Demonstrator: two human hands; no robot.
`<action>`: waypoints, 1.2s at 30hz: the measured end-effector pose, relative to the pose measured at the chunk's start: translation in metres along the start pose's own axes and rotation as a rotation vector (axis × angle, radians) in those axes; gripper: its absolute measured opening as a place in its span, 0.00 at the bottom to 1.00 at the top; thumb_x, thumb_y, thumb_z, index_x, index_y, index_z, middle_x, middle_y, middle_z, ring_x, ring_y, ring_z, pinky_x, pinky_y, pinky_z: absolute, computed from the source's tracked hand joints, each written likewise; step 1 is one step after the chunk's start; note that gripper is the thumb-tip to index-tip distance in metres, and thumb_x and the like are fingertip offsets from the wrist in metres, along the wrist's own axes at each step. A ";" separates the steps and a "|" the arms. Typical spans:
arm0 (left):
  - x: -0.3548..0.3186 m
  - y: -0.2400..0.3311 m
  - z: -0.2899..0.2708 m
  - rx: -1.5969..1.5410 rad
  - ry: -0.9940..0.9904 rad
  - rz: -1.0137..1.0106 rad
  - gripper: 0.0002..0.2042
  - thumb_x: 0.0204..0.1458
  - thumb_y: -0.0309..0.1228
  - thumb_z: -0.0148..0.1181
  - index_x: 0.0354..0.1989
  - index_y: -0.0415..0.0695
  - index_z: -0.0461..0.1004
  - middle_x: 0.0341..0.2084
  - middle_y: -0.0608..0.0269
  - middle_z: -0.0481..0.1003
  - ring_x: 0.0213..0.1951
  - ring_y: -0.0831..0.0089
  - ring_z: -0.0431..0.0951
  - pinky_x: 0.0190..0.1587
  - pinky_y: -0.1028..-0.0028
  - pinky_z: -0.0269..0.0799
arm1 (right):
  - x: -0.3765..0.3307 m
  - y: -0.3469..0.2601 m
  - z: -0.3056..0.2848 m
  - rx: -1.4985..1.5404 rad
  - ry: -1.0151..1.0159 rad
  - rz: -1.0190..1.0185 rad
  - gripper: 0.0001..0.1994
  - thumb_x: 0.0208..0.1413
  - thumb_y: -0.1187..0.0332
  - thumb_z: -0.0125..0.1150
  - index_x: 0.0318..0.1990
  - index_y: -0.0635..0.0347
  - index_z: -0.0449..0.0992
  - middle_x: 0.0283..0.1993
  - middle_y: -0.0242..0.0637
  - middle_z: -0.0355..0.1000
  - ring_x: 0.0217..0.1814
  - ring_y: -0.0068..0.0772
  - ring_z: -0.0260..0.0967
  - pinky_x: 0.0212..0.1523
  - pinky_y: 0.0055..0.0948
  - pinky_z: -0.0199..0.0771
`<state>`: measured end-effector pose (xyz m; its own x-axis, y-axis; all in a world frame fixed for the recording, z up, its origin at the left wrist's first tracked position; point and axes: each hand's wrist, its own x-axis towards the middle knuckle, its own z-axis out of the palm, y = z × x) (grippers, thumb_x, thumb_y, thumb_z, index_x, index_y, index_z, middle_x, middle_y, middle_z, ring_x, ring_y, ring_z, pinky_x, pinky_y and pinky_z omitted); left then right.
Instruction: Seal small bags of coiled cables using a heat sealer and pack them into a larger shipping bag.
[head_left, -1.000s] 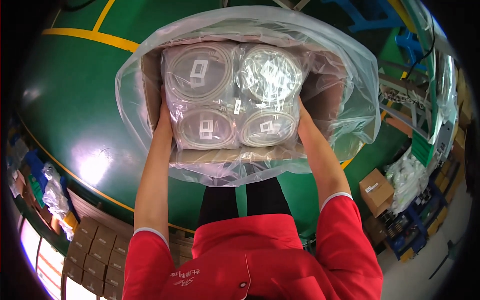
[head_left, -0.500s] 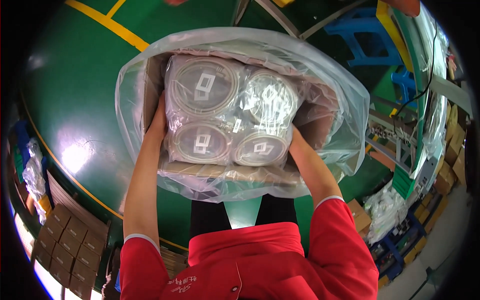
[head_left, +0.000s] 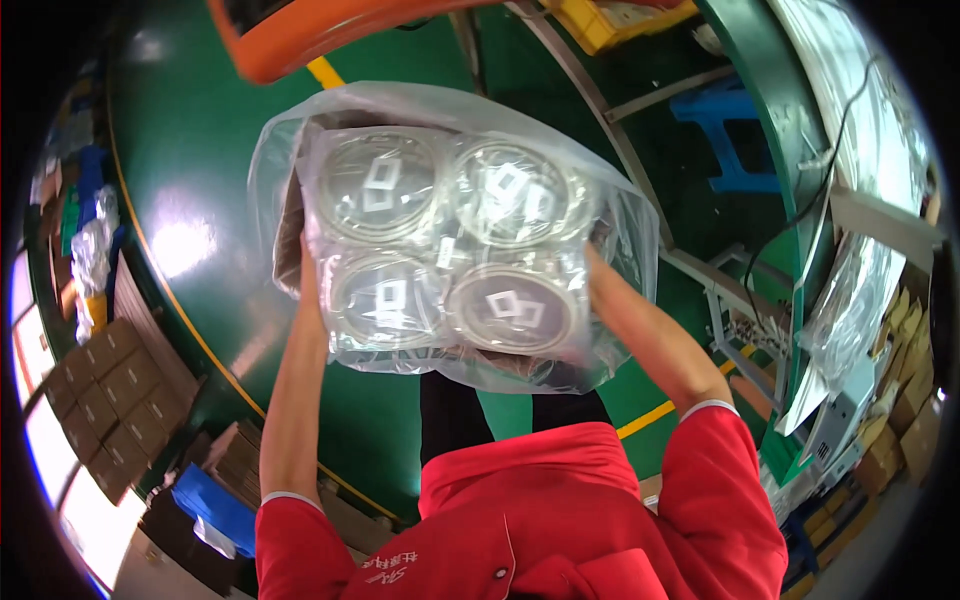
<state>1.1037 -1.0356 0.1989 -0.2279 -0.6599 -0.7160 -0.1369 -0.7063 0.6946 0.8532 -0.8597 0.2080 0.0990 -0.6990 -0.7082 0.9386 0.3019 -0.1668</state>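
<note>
Between my two hands is a block of clear plastic bags with coiled cables (head_left: 380,190), pale coils with white labels on them. My left hand (head_left: 309,265) presses against the block's left side, my right hand (head_left: 598,262) against its right side. Both hands' fingers are mostly hidden behind the bags. Beneath and around the block is a cardboard box (head_left: 289,225) with a loose clear plastic liner (head_left: 410,98) spreading over its rim.
An orange object (head_left: 330,40) juts in at the top. To the right stand a green-edged workbench (head_left: 775,130) and a blue stool (head_left: 730,135). A yellow bin (head_left: 605,25) is at the far side. Stacked brown cartons (head_left: 115,400) and a blue item (head_left: 215,510) lie at lower left.
The bagged coils look larger and higher against the box, with my hands still at their sides. My view has turned and moved; the orange object has come into it.
</note>
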 end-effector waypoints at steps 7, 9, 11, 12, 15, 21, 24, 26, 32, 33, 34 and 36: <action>-0.044 -0.047 0.001 -0.232 0.029 -0.137 0.29 0.46 0.54 0.27 0.48 0.42 0.53 0.40 0.55 0.62 0.41 0.66 0.64 0.44 0.70 0.60 | -0.028 -0.041 0.054 -0.293 0.098 -0.047 0.18 0.46 0.58 0.43 0.42 0.61 0.61 0.38 0.42 0.64 0.35 0.27 0.63 0.38 0.25 0.64; -0.059 -0.067 0.028 -0.046 0.166 -0.021 0.27 0.47 0.51 0.29 0.46 0.42 0.57 0.37 0.57 0.64 0.39 0.68 0.65 0.42 0.72 0.61 | -0.030 -0.043 0.073 -0.387 0.125 -0.067 0.18 0.46 0.60 0.46 0.42 0.60 0.62 0.37 0.42 0.65 0.35 0.25 0.63 0.38 0.23 0.63; -0.073 -0.064 0.048 -0.069 0.233 0.007 0.26 0.46 0.49 0.31 0.42 0.39 0.59 0.35 0.56 0.65 0.37 0.69 0.66 0.41 0.73 0.60 | -0.025 -0.042 0.098 -0.471 0.149 -0.096 0.17 0.45 0.62 0.48 0.42 0.60 0.62 0.36 0.43 0.65 0.35 0.23 0.63 0.39 0.22 0.63; -0.077 -0.056 0.056 -0.067 0.281 0.043 0.24 0.46 0.47 0.33 0.39 0.36 0.62 0.33 0.55 0.66 0.35 0.70 0.66 0.40 0.75 0.59 | -0.017 -0.039 0.110 -0.493 0.139 -0.081 0.17 0.45 0.62 0.48 0.42 0.60 0.62 0.36 0.43 0.65 0.35 0.23 0.63 0.39 0.22 0.63; -0.063 -0.052 0.043 -0.051 0.302 0.020 0.23 0.45 0.45 0.36 0.36 0.34 0.64 0.31 0.54 0.67 0.33 0.71 0.67 0.38 0.76 0.58 | -0.016 -0.024 0.137 -0.512 0.169 -0.012 0.19 0.45 0.62 0.48 0.44 0.60 0.60 0.38 0.43 0.63 0.38 0.22 0.61 0.41 0.22 0.60; -0.047 -0.038 -0.001 -0.390 0.023 -0.334 0.23 0.44 0.44 0.36 0.38 0.36 0.63 0.31 0.56 0.67 0.33 0.70 0.67 0.35 0.75 0.62 | -0.019 -0.009 0.168 -0.476 0.299 0.076 0.23 0.44 0.60 0.49 0.47 0.60 0.56 0.43 0.43 0.60 0.45 0.21 0.56 0.46 0.22 0.56; -0.098 0.017 0.025 -0.425 0.043 -0.229 0.24 0.44 0.47 0.34 0.41 0.39 0.60 0.32 0.56 0.66 0.34 0.69 0.68 0.35 0.74 0.64 | -0.022 -0.015 0.177 -0.441 0.372 0.097 0.25 0.44 0.59 0.50 0.49 0.59 0.54 0.46 0.43 0.59 0.49 0.20 0.53 0.48 0.22 0.54; -0.129 0.030 0.037 -0.619 0.049 -0.209 0.27 0.44 0.51 0.31 0.45 0.42 0.57 0.37 0.55 0.64 0.36 0.67 0.67 0.39 0.72 0.64 | -0.034 -0.023 0.182 -0.424 0.402 0.122 0.27 0.43 0.58 0.50 0.50 0.59 0.53 0.47 0.43 0.57 0.51 0.20 0.52 0.49 0.22 0.53; -0.169 -0.071 0.073 -1.245 0.116 -0.353 0.29 0.44 0.54 0.29 0.49 0.44 0.52 0.44 0.56 0.58 0.45 0.62 0.60 0.48 0.67 0.56 | -0.030 -0.092 0.121 -0.956 0.356 0.028 0.23 0.44 0.60 0.47 0.48 0.60 0.55 0.45 0.41 0.59 0.47 0.23 0.54 0.46 0.23 0.55; -0.161 -0.088 0.085 -1.259 0.106 -0.349 0.29 0.44 0.54 0.29 0.49 0.44 0.52 0.44 0.56 0.58 0.45 0.62 0.60 0.48 0.67 0.56 | -0.023 -0.102 0.110 -1.089 0.354 -0.006 0.22 0.45 0.61 0.46 0.48 0.60 0.55 0.44 0.41 0.60 0.46 0.23 0.55 0.45 0.23 0.55; -0.155 -0.105 0.093 -1.155 0.086 -0.269 0.29 0.44 0.54 0.30 0.49 0.44 0.52 0.44 0.56 0.58 0.45 0.61 0.60 0.47 0.65 0.56 | -0.015 -0.111 0.098 -1.228 0.337 -0.031 0.21 0.45 0.61 0.45 0.47 0.61 0.56 0.43 0.41 0.60 0.45 0.24 0.56 0.44 0.23 0.56; -0.144 -0.121 0.107 -1.075 0.062 -0.193 0.29 0.44 0.54 0.30 0.48 0.44 0.53 0.45 0.56 0.58 0.45 0.60 0.59 0.47 0.63 0.56 | 0.023 -0.113 0.085 -1.509 0.317 -0.088 0.20 0.46 0.62 0.44 0.46 0.61 0.57 0.42 0.40 0.61 0.43 0.25 0.57 0.42 0.23 0.57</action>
<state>1.0499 -0.8277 0.2262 -0.2395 -0.5048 -0.8294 0.7548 -0.6341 0.1679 0.7774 -0.9651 0.2683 -0.1915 -0.6463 -0.7387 -0.2765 0.7577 -0.5912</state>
